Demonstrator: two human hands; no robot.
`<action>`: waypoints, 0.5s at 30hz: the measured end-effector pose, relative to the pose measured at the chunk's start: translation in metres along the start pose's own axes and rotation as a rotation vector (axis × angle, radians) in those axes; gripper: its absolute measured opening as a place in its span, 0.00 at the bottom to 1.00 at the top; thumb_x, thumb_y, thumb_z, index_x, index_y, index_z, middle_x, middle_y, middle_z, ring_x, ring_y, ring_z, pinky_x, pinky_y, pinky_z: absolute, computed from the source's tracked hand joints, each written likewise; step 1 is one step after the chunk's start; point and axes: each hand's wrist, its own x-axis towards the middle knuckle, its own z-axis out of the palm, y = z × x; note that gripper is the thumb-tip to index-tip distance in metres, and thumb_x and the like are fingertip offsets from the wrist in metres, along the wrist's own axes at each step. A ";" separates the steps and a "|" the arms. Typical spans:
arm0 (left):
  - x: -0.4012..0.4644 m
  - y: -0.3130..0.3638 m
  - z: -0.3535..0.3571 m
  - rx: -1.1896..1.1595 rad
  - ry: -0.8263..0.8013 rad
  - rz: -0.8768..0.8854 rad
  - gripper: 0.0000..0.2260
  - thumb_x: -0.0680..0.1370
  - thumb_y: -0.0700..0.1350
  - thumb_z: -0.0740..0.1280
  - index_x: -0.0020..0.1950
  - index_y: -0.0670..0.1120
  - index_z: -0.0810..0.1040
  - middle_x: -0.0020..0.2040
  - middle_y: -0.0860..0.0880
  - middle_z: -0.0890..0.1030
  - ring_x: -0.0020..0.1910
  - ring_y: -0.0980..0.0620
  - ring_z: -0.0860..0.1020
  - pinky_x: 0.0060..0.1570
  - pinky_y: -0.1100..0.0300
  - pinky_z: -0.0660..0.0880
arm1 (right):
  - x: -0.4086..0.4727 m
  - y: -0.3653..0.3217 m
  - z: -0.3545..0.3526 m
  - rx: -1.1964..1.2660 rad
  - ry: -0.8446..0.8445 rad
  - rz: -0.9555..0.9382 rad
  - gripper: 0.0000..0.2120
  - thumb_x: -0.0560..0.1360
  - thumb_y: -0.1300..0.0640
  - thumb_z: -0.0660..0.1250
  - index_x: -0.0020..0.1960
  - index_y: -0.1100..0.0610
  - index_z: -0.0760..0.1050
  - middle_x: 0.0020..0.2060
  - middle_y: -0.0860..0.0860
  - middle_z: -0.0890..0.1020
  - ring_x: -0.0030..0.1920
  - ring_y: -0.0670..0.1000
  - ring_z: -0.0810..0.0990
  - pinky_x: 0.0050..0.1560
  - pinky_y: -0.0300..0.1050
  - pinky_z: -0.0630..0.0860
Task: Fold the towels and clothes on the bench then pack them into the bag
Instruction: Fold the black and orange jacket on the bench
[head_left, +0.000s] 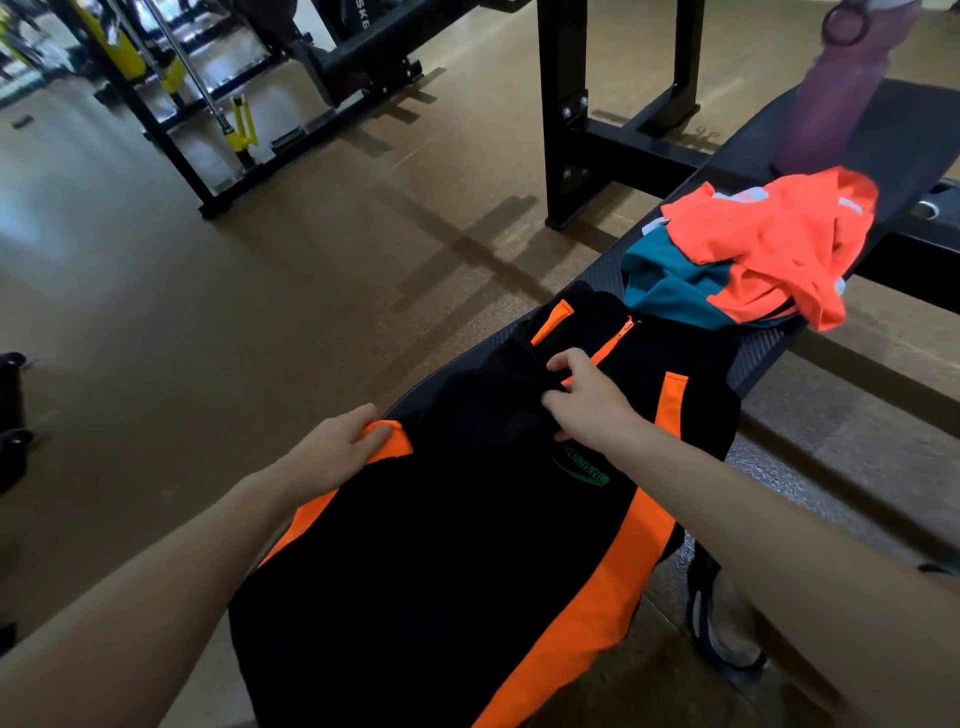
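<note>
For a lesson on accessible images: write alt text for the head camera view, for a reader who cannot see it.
Two bare hands spread a black and orange jacket on a gym bench: the left hand grips its orange edge, the right hand pinches black fabric near the zip. Beyond it lies a crumpled orange and teal garment.

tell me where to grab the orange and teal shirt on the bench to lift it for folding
Take the orange and teal shirt by its bunched orange edge nearest you, reaching along the bench past the black jacket. It lies crumpled, so pinch from above and shake it out.
</note>
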 end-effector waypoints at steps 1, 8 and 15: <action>0.001 0.000 -0.001 -0.129 -0.037 -0.030 0.10 0.85 0.55 0.58 0.51 0.51 0.74 0.48 0.50 0.79 0.50 0.49 0.79 0.50 0.53 0.75 | -0.001 0.000 0.001 -0.043 -0.042 0.002 0.23 0.78 0.53 0.68 0.70 0.49 0.64 0.54 0.50 0.77 0.48 0.51 0.82 0.49 0.50 0.83; -0.006 -0.025 -0.002 0.042 -0.223 0.042 0.05 0.79 0.48 0.69 0.50 0.57 0.75 0.49 0.53 0.81 0.48 0.57 0.79 0.45 0.62 0.72 | -0.004 0.001 0.008 -0.218 -0.105 -0.022 0.42 0.73 0.64 0.70 0.79 0.48 0.53 0.56 0.52 0.74 0.44 0.47 0.77 0.35 0.38 0.71; -0.023 -0.084 -0.002 0.138 -0.217 -0.049 0.08 0.83 0.51 0.63 0.52 0.50 0.80 0.48 0.51 0.82 0.49 0.52 0.81 0.52 0.53 0.78 | 0.005 -0.001 0.004 -0.210 -0.037 0.001 0.35 0.76 0.65 0.62 0.79 0.50 0.54 0.55 0.54 0.74 0.46 0.49 0.76 0.37 0.41 0.72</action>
